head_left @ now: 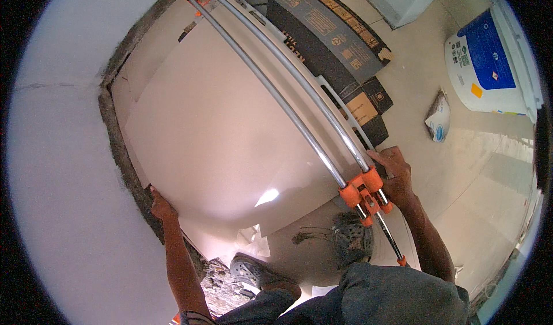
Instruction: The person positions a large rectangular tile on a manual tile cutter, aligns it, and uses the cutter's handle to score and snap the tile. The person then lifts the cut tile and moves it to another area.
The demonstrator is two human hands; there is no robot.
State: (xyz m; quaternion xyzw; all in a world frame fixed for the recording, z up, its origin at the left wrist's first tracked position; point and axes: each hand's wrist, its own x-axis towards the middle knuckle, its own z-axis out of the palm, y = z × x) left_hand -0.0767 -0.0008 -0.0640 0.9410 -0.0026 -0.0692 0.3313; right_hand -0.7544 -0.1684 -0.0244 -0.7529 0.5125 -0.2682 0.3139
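Observation:
A large beige tile [219, 112] lies flat under a manual tile cutter, whose two chrome rails [276, 89] run from the far left towards me. Orange fittings [362, 193] sit at the near end of the rails, with a dark handle [391, 241] reaching back from them. At the tile's near-left edge, beside the wall, my left hand [164, 205] pinches the tile's edge. My right hand [396, 172] is curled at the cutter's right side, by the orange fittings. One finger points in towards the rail; what the fingers grip is partly hidden.
A white wall [57, 129] with a rough base borders the left. Flattened dark cardboard [322, 31] lies beyond the cutter. On the right stand a white and blue bucket [489, 60] and a small torn packet [439, 117]. My shoes [247, 270] and broken rubble [224, 287] are near me.

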